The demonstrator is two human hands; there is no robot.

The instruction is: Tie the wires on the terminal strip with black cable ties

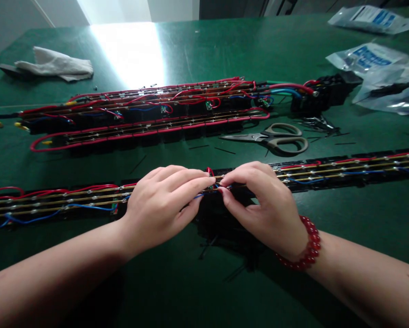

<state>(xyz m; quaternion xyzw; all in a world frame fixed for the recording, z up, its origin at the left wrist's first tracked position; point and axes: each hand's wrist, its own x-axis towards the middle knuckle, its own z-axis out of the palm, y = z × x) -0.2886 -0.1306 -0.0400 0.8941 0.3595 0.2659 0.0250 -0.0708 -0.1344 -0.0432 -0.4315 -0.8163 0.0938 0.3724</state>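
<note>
A long black strip [91,196] with brass-coloured rods, red wires and blue wires runs across the table under both hands. My left hand [163,196] lies over its middle, fingers together and bent round it, the thumb on the near side. Just to the right, the thumb and forefinger of my right hand [262,193] pinch at the rods, close to a short bit of blue wire and a small green board. What sits between those fingertips is too small to make out. A red bead bracelet [309,246] circles the right wrist.
Behind lies a wired assembly [163,107] with a black connector block [320,98] at its right end. Scissors [273,137] rest before it, near black cable-tie scraps [320,125]. A whitish cloth [56,64] lies back left, plastic bags [378,57] back right, on the green table [204,50].
</note>
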